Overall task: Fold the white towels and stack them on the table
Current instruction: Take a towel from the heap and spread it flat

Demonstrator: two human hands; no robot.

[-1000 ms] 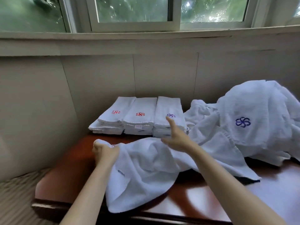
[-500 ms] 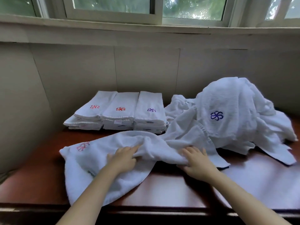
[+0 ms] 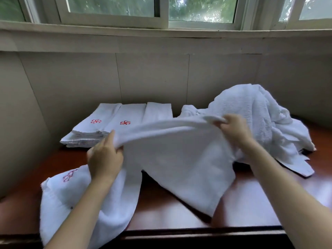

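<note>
Spreading step: left hand (image 3: 105, 159) and right hand (image 3: 233, 129) pinch the towel (image 3: 179, 159) by its raised edge. Next likely: lay flat, fold, join stacks (image 3: 111, 126) at 11 o'clock.

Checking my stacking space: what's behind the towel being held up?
Three folded stacks sit behind the lifted towel; two show red emblems, the third stack is half covered. The unfolded heap lies behind its right side, partly hidden.

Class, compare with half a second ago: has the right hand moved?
Yes. The right hand has risen off the table, lifting the towel edge toward the unfolded pile.
</note>
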